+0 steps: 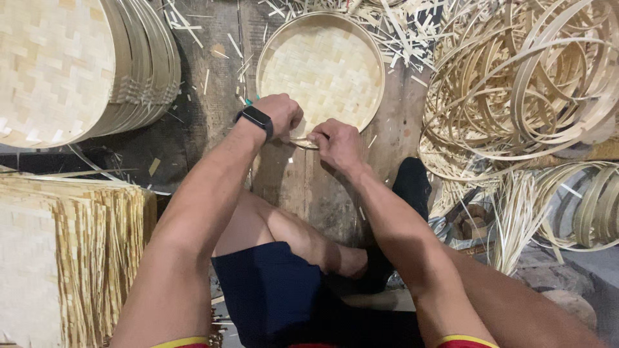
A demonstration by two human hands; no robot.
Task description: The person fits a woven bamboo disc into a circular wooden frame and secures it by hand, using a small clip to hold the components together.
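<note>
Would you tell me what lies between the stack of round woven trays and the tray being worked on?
In the head view, only dark floor strewn with bamboo slivers separates the stacked trays from the round tray.

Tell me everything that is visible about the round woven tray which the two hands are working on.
The round woven tray is a shallow, pale tan disc of flat plaited strips, apparently bamboo, in a fine criss-cross pattern, with a smooth raised hoop as its rim. It lies open side up on a dark wooden board strewn with splinters. Its inside holds nothing. The left hand and the right hand pinch the near edge of the rim, hiding that part. Loose coils of strip lie to its right, a stack of similar trays to its left.
</note>
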